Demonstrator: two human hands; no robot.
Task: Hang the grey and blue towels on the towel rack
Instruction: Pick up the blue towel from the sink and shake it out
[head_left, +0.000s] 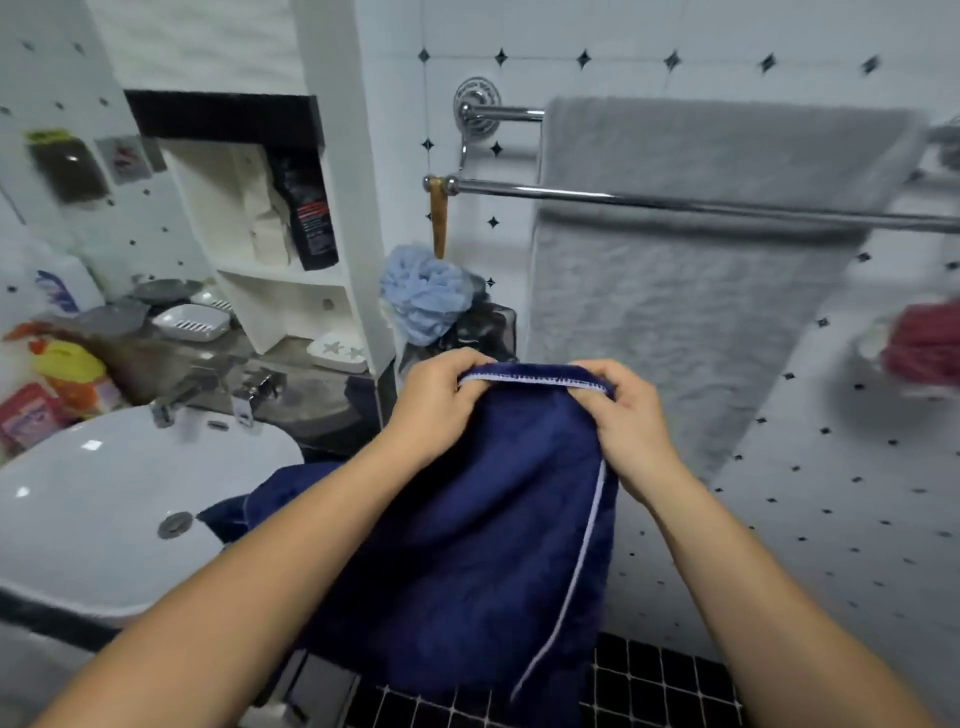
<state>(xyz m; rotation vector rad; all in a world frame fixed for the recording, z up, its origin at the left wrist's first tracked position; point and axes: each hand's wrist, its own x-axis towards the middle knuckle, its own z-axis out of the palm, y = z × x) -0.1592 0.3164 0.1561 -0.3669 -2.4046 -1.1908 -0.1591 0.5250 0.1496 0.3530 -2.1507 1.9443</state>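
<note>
A dark blue towel with a pale stitched hem hangs from both my hands, well below the chrome towel rack. My left hand pinches the left end of its top edge. My right hand grips the right end. The towel's lower left part trails toward the sink. A grey towel is draped over the rack's rear bar and hangs down behind the front bar, which is bare.
A white sink with a chrome tap is at the left, with bottles and soap dishes behind it. A blue bath sponge hangs off the rack's left end. A red sponge is at the right. Black floor tiles lie below.
</note>
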